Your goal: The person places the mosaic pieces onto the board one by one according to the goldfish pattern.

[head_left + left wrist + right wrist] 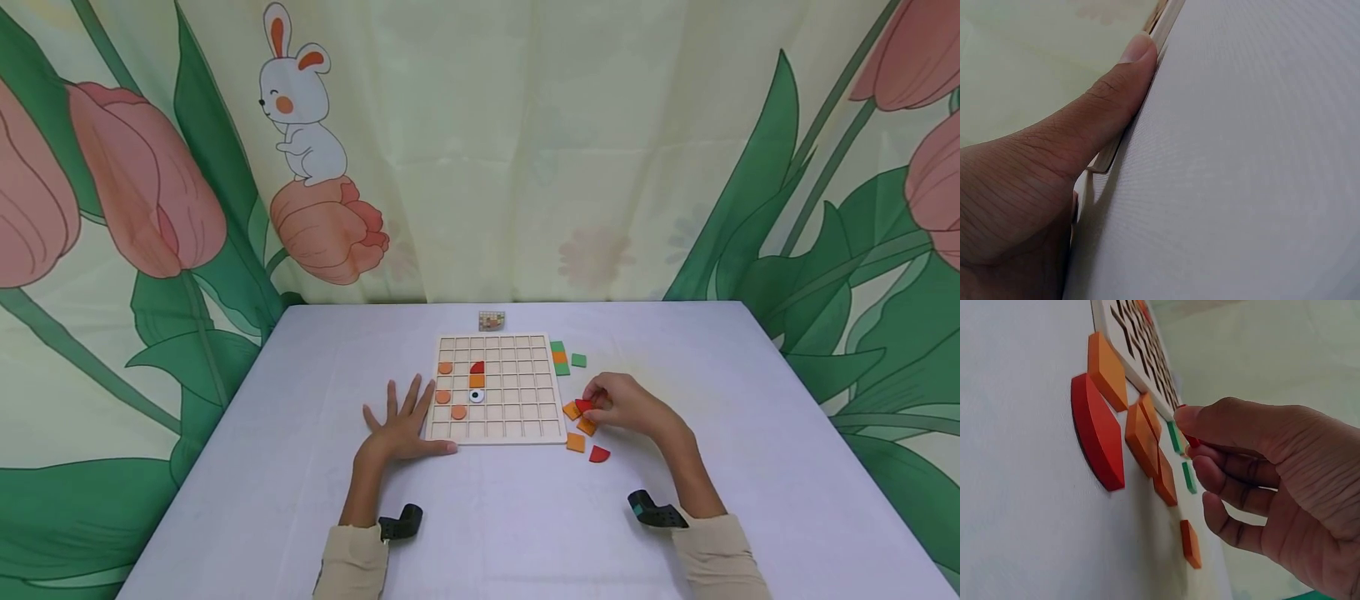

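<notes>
A pale wooden grid board [517, 408] lies on the table. On it sit several orange discs [458, 412], a red quarter-circle tile [477, 367], an orange square tile [477, 381] and a white eye disc [476, 396]. My left hand [396, 435] rests with spread fingers at the board's left edge. Its thumb [1110, 94] lies along the front edge. Right of the board, my right hand [628, 405] pinches a red tile [1192, 439] between thumb and fingers, mostly hidden by them. Below it lie orange square tiles [575, 442] and a red quarter-circle tile [599, 454].
Green and orange tiles [559, 358] lie against the board's right side, with one green square [579, 360] apart from them. A small patterned card [492, 321] is behind the board. A printed curtain [525, 167] hangs at the table's back edge.
</notes>
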Motion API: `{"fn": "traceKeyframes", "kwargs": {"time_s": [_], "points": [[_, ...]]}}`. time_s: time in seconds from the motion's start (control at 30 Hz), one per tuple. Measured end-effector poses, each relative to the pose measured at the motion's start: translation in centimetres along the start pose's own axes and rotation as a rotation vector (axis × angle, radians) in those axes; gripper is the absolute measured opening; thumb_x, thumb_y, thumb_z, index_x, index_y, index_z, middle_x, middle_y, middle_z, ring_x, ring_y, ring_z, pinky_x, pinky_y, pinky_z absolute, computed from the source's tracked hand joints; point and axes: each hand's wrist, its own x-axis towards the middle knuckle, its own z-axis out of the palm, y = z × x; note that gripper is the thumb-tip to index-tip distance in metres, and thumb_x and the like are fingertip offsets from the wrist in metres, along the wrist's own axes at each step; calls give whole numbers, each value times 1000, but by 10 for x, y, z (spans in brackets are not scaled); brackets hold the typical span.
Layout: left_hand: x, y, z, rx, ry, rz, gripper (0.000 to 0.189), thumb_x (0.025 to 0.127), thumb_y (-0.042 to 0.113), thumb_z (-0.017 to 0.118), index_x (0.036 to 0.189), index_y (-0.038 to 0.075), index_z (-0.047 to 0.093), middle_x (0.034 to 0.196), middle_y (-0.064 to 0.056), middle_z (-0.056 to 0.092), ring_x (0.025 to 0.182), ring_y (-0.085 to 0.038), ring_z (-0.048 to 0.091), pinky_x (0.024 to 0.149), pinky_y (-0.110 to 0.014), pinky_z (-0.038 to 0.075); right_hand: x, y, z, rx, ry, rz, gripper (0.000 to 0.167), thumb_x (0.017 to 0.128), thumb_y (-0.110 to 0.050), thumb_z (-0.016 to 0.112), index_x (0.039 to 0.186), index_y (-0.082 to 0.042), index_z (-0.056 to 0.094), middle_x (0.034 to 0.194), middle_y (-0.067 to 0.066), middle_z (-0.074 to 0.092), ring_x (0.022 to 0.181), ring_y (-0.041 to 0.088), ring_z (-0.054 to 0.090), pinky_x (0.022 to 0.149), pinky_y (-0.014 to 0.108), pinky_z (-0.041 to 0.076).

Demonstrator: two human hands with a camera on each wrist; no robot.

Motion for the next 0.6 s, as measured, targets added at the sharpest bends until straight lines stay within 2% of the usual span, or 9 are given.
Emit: {"fn": "traceKeyframes", "kwargs": {"time_s": [0.27, 0.6], "points": [[-1, 3, -1, -8, 3, -3, 118, 68, 72, 71, 159, 26, 11, 167, -6, -4, 148, -44, -20, 102, -81, -9, 14, -20, 15, 37, -29, -19, 25, 81, -13, 79, 99, -6, 64, 89, 2, 62, 82, 16, 55, 68, 20, 53], [-2, 3, -2, -6, 13, 5, 117, 69, 71, 71, 158, 25, 12, 167, -7, -3, 148, -45, -19, 102, -81, -9, 27, -41, 34, 14, -28, -94, 23, 83, -17, 78, 100, -8, 64, 87, -1, 60, 82, 15, 54, 70, 22, 51]]}}
